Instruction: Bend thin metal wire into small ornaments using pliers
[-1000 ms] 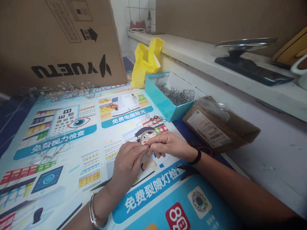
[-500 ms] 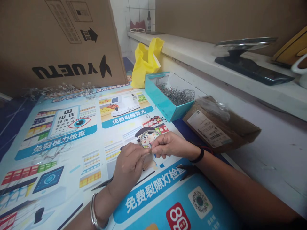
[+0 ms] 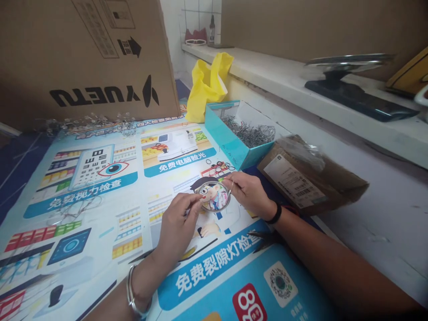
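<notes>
A round clear lens in a thin wire rim is held flat just above a printed poster. My left hand pinches the rim's left edge with thumb and forefinger. On the rim's right edge my right hand pinches it too, with a black band on that wrist. The poster's cartoon figure shows through the lens. A few small dark rings lie on the poster just beyond the lens.
A teal box full of thin wire parts stands behind my right hand, with a brown parcel beside it. A yellow bag and a large cardboard box stand at the back. Wire frames lie at left. A white ledge runs along the right.
My two hands have moved apart, from fingertips meeting over the lens to each gripping an opposite edge. The lens now lies open to view between them.
</notes>
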A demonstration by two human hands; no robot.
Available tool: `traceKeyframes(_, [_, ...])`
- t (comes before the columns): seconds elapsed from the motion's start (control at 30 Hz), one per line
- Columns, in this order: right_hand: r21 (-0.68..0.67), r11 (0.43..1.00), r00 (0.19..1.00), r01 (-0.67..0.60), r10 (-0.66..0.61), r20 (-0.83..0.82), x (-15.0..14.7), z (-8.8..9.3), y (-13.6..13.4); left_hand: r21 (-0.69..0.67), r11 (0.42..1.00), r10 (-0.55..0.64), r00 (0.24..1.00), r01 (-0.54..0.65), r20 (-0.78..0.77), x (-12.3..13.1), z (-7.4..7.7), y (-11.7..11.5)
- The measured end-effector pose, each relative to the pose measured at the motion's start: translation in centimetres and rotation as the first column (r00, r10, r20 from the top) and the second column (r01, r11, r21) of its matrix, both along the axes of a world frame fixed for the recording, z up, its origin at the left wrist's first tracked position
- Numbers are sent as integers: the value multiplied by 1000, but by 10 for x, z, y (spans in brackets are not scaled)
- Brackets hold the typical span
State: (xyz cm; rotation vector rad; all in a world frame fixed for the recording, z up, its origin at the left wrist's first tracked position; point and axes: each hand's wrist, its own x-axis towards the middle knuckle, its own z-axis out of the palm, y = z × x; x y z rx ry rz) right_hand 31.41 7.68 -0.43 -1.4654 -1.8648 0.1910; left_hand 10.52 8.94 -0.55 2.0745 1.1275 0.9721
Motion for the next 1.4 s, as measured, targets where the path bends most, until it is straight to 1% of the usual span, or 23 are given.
traceKeyframes(0.1, [44,999,992,29,-34,121,0,-4,2,-85,996,27,1000,-26,5,-1,0,1])
traceKeyframes(0.17, [65,996,988,55,-63,144,-1,-5,3,-133,990,46,999,-44,9,-2,0,1])
traceKeyframes(0.27, [75,992,987,101,-109,118,-2,-5,5,-167,984,60,998,-58,9,-2,1,2])
traceKeyframes(0.37, [74,989,989,132,-136,54,-4,-4,6,-173,983,58,998,-55,12,-1,0,2])
traceKeyframes(0.5, [31,990,990,139,-138,-39,-6,0,5,-177,984,18,1000,-15,15,1,-1,2])
traceKeyframes(0.57, [-16,995,991,95,-96,-96,-8,2,3,-179,984,-11,1000,12,8,1,-2,2])
traceKeyframes(0.63, [-75,997,985,10,-23,-171,-11,5,1,-178,984,-26,1000,25,-2,1,-3,2])
traceKeyframes(0.7, [-124,989,969,-76,44,-243,-13,8,-1,-163,986,-48,999,47,-5,0,-4,3])
traceKeyframes(0.77, [-154,979,952,-130,80,-296,-15,11,-4,-138,986,-98,995,96,-8,-1,-5,3])
traceKeyframes(0.83, [-182,966,934,-182,112,-338,-16,12,-5,-123,982,-146,989,143,-22,-2,-5,3])
traceKeyframes(0.93, [-235,924,902,-303,199,-382,-15,13,-7,-109,978,-182,983,177,-31,-3,-3,3])
traceKeyframes(0.97, [-238,916,896,-322,214,-388,-14,14,-7,-102,977,-193,981,190,-23,-3,-3,2])
traceKeyframes(1.0, [-231,920,897,-317,211,-389,-14,14,-8,-92,974,-209,978,207,-12,-3,-2,2])
traceKeyframes(1.07, [-202,948,910,-247,155,-384,-13,15,-8,-70,969,-236,972,236,8,-3,-1,0])
traceKeyframes(1.13, [-186,966,920,-180,98,-378,-13,16,-7,-55,969,-238,971,239,17,-2,-1,-1])
traceKeyframes(1.17, [-189,968,922,-167,86,-377,-13,16,-7,-52,969,-240,971,241,18,-2,-1,-2])
traceKeyframes(1.3, [-209,957,914,-202,107,-392,-13,17,-7,-81,957,-276,961,277,23,-3,2,-2])
traceKeyframes(1.4, [-271,918,889,-291,154,-432,-12,17,-7,-112,957,-266,963,269,43,-5,4,-3])
